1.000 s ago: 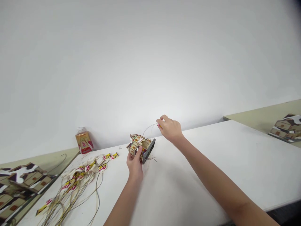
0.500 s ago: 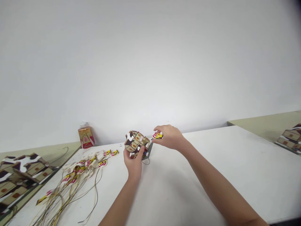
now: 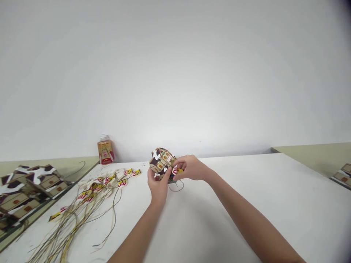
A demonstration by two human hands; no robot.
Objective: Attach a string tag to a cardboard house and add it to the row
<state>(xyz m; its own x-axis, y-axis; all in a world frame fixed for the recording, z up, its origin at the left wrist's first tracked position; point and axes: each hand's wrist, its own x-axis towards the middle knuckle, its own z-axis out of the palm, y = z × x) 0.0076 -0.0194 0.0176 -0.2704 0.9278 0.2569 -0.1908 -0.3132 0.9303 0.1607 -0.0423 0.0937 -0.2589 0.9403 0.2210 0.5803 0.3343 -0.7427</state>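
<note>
A small model house with a dark, snow-patched roof and tan walls is held up above the table, tilted, by my left hand. The left thumb presses across its front. My right hand pinches a small red-and-white striped and yellow piece against the right side of the house. Whether the piece is fixed to the house I cannot tell. Below the house a thin dark wire hangs in a loop.
Left on the white table lies a heap of similar striped pieces with long wires. A bottle of amber liquid stands behind it by the wall. More model houses sit at far left, with another house at far right.
My right hand has brought the striped piece leftward, from just beside the house to against its right side. The wire loop under the house hangs wider. The view has shifted slightly.
</note>
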